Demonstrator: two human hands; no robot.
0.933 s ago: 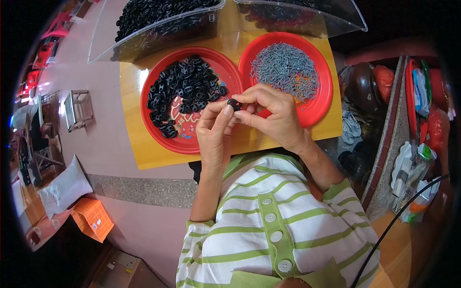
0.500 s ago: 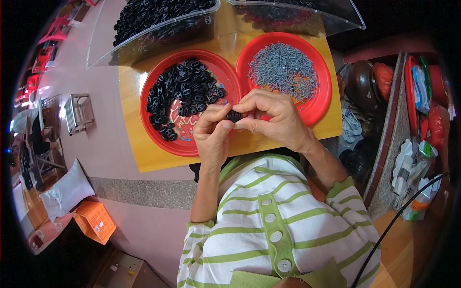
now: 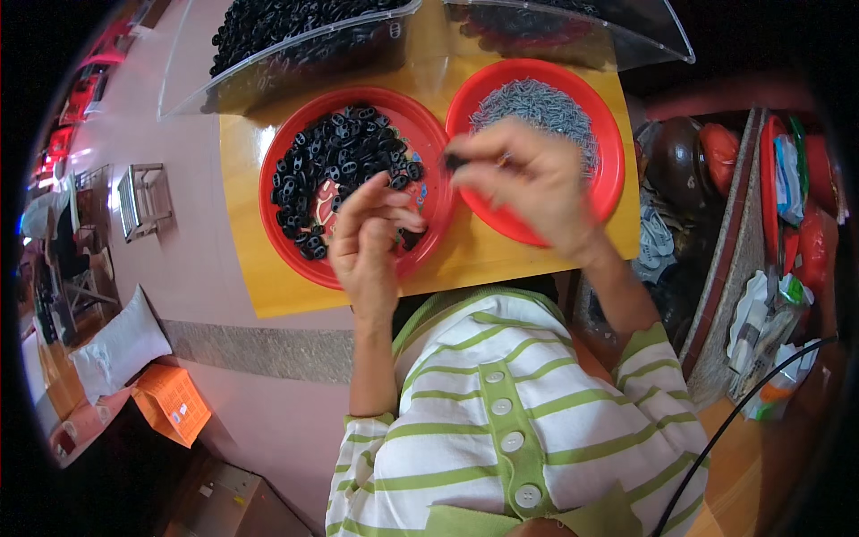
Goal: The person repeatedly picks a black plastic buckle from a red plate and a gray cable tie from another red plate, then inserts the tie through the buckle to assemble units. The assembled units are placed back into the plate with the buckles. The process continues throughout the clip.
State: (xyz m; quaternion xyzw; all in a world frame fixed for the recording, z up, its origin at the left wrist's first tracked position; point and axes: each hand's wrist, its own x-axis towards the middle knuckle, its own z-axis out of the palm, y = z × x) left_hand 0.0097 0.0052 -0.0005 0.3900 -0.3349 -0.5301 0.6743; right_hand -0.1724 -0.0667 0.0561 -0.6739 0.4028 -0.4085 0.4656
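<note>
Nearest, a green-and-white striped shirt (image 3: 528, 403) with a buttoned front fills the lower middle, and two bare forearms reach up from its sleeves. The left hand (image 3: 365, 251) is over the near edge of the left red plate (image 3: 420, 116), its fingers loosely curled and parted; a dark piece (image 3: 412, 240) shows just beside its fingertips, and I cannot tell whether it is held. The right hand (image 3: 532, 183), blurred, overlaps the right red plate (image 3: 611, 134), thumb and forefinger pinched together on a small black part (image 3: 455, 162), which sits in the air between the two plates. Many similar black parts (image 3: 340, 152) with holes are heaped in the left plate, while grey screws (image 3: 537, 100) cover much of the right one. Both plates stand side by side on a yellow tabletop (image 3: 246, 268). Beyond them, at its far edge, a clear tub (image 3: 358, 55) holds more black pieces, with a second clear tub (image 3: 637, 49) beside it. Away to the left, on the floor, are an orange crate (image 3: 174, 403), a pale cushion (image 3: 121, 345) and a metal stool (image 3: 143, 201).
</note>
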